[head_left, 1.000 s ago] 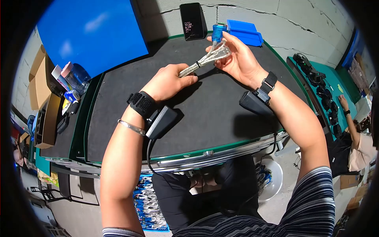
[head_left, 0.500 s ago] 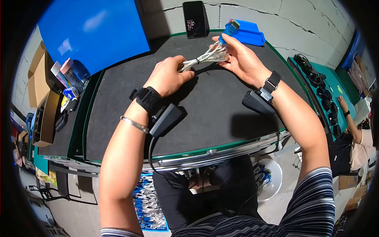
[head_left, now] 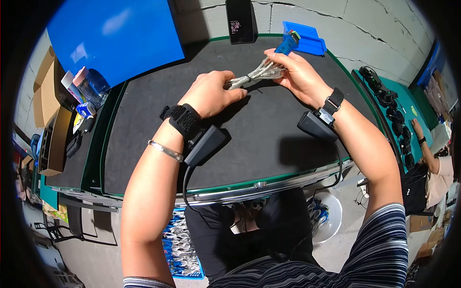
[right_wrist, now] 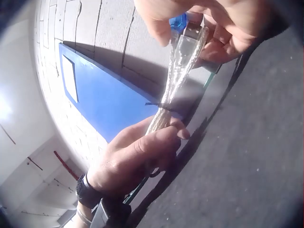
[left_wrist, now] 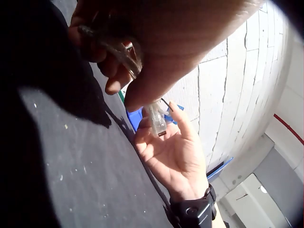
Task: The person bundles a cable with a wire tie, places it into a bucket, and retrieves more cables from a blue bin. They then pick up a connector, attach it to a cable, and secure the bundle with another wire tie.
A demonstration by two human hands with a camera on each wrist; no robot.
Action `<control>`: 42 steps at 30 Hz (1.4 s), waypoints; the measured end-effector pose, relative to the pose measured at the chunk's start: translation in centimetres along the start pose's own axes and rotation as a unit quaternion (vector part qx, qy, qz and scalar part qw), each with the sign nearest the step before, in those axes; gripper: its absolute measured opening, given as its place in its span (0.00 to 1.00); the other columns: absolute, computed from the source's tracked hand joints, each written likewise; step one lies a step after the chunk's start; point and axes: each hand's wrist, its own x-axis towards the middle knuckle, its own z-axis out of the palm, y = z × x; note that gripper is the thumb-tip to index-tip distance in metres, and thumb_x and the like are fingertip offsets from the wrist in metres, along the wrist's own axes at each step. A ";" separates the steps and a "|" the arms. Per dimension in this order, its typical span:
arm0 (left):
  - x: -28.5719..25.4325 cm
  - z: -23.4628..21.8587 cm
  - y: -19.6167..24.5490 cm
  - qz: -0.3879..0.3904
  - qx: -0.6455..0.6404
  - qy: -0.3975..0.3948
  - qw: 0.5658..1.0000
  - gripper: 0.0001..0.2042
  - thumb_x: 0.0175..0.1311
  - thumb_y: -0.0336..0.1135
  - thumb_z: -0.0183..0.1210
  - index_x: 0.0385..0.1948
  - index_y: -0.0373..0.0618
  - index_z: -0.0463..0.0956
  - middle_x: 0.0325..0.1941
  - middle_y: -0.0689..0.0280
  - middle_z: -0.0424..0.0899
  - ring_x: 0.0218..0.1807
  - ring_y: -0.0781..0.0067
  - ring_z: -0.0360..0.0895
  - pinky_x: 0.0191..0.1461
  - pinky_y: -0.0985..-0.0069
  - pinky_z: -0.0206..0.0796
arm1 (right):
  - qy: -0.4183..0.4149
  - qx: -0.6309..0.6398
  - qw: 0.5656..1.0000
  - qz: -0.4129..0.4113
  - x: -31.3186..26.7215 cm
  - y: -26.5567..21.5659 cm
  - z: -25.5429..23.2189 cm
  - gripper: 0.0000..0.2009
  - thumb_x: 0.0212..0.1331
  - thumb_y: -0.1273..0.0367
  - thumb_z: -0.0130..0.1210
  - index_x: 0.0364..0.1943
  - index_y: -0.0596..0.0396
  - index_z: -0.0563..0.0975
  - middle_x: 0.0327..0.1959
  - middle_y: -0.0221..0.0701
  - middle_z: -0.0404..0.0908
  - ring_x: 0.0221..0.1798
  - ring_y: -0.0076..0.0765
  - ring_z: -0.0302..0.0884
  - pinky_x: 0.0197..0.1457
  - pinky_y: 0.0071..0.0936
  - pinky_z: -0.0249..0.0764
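Head view: one tied bundle of clear-jacketed cable (head_left: 261,73), held over the dark counter (head_left: 230,149) between two hands. Left hand (head_left: 206,93): fingers and thumb pinching the looped end. Right hand (head_left: 305,79): fingers curled, thumb and fingertips pinching the opposite end, at the base of a translucent blue connector (head_left: 286,44) that points up and away. Black tie (head_left: 248,78): around the bundle, between the hands. Right wrist view: one metal USB plug (right_wrist: 193,31) in a clear housing, beside the right fingers. Behind, in the head view: one phone (head_left: 240,21), upright, with lit digits; one blue tray (head_left: 312,42), near the connector, at the wall.
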 end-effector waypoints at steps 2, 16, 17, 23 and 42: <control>-0.1 -0.4 0.5 -0.014 -0.005 -0.020 1.000 0.21 0.58 0.46 0.63 0.46 0.38 0.79 0.36 0.52 0.84 0.42 0.54 0.82 0.49 0.64 0.72 | 0.000 -0.001 1.000 -0.004 0.1 -0.1 0.0 0.13 0.66 0.60 0.55 0.47 0.52 0.77 0.41 0.24 0.80 0.42 0.17 0.76 0.43 0.18 0.72; -0.1 -0.1 0.2 0.013 -0.010 -0.018 1.000 0.21 0.59 0.47 0.61 0.45 0.37 0.79 0.34 0.52 0.84 0.40 0.56 0.82 0.47 0.65 0.71 | 0.012 -0.009 1.000 0.005 0.0 -0.2 -0.2 0.14 0.66 0.57 0.55 0.43 0.54 0.77 0.34 0.24 0.81 0.36 0.17 0.78 0.41 0.16 0.74; -0.1 -0.1 0.2 0.013 -0.009 -0.018 1.000 0.21 0.59 0.47 0.61 0.45 0.37 0.79 0.34 0.52 0.84 0.40 0.56 0.82 0.47 0.65 0.71 | 0.006 -0.008 1.000 0.016 0.0 -0.3 -0.3 0.15 0.66 0.56 0.54 0.44 0.53 0.77 0.34 0.24 0.81 0.35 0.16 0.77 0.40 0.16 0.73; 0.1 -0.1 0.3 -0.018 -0.056 -0.038 0.998 0.18 0.60 0.45 0.60 0.43 0.38 0.80 0.31 0.55 0.83 0.35 0.63 0.82 0.44 0.68 0.72 | -0.005 0.020 0.999 0.040 0.4 -0.5 -0.6 0.16 0.68 0.54 0.51 0.45 0.51 0.78 0.34 0.23 0.80 0.35 0.17 0.76 0.39 0.17 0.71; 0.6 -0.2 0.0 -0.062 -0.296 -0.126 0.945 0.12 0.66 0.44 0.60 0.38 0.45 0.76 0.23 0.81 0.65 0.24 0.89 0.57 0.26 0.85 0.50 | -0.081 0.143 0.984 0.068 0.2 -1.0 -0.9 0.21 0.70 0.53 0.46 0.56 0.53 0.73 0.38 0.26 0.79 0.39 0.17 0.75 0.41 0.18 0.73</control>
